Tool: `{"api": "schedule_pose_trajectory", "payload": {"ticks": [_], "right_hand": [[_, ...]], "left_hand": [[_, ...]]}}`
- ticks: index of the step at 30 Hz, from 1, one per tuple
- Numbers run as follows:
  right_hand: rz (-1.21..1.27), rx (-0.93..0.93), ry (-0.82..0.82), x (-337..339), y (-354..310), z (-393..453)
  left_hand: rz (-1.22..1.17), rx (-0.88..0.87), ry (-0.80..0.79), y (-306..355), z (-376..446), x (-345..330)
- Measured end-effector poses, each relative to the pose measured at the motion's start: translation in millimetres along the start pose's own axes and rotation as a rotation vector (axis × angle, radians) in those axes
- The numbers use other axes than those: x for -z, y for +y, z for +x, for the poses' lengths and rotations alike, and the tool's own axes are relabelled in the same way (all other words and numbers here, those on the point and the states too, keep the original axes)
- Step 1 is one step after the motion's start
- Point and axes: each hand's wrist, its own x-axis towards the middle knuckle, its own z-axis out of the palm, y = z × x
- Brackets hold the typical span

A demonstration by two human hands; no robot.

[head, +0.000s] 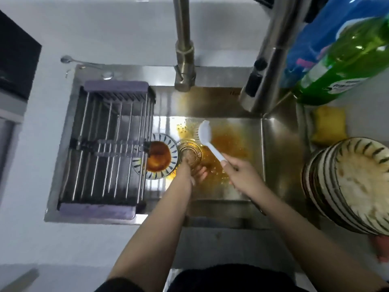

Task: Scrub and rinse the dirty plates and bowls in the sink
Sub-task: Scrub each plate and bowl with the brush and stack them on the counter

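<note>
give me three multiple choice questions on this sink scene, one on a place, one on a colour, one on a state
1. Where does the purple-ended metal drying rack sit?
A. across the sink's left part
B. on the right counter
C. under the faucet

2. What colour is the long-handled dish brush?
A. green
B. white
C. black

3. What state is the blue-patterned round plate in the steel sink in?
A. clean and dry
B. broken
C. smeared with orange-brown sauce

Answers: 1 A, the rack spans the sink left of the plate. 2 B, the brush held by the right hand is white. 3 C, a brown-orange patch covers the plate's middle.
</note>
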Motion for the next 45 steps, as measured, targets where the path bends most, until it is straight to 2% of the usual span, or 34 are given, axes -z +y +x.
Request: {"api": "schedule_pose_trajectory", "payload": {"ticks": [5, 8, 12, 14, 16, 18, 20, 25, 33, 37, 40, 45], "right_hand": [[-0.077, -0.026, -0.080, -17, -1, 35], [-0.090, -0.049, -0.125, -27, 0, 53], [-0.080, -0.058, -0.144, -35, 1, 67], [-0.079, -0.068, -0.152, -38, 1, 70], [-0.090, -0.064, -0.159, -39, 1, 74], [-0.103, -0.063, -0.162, -39, 1, 75], [-0.098, -0.066, -0.164, -37, 2, 76], [-0.075, -0.067, -0.157, -33, 3, 68], [-0.047, -0.066, -0.078, -20, -6, 36], [-0.034, -0.054, -0.025, -7, -9, 9], [-0.035, -0.052, 0.021, 1, -8, -12], [-0.026, -0.052, 0.079, 9, -3, -54]], "left_hand": [[-0.218, 0.090, 0.028, 16, 56, 18], [-0.373, 0.032, 0.124, 23, 67, 19], [-0.538, -0.033, 0.163, 21, 93, 28], [-0.517, -0.075, 0.159, 16, 101, 33], [-0.618, -0.072, 0.192, 14, 110, 37], [-0.666, -0.026, 0.238, 12, 113, 39], [-0.791, 0.031, 0.215, 13, 111, 40], [-0.818, 0.005, 0.237, 14, 101, 36], [-0.480, 0.018, 0.165, -19, 26, 7], [-0.119, -0.122, 0.130, -31, -3, 17], [0.107, -0.257, 0.232, -34, -9, 34], [0.468, -0.549, 0.270, -21, -21, 50]]}}
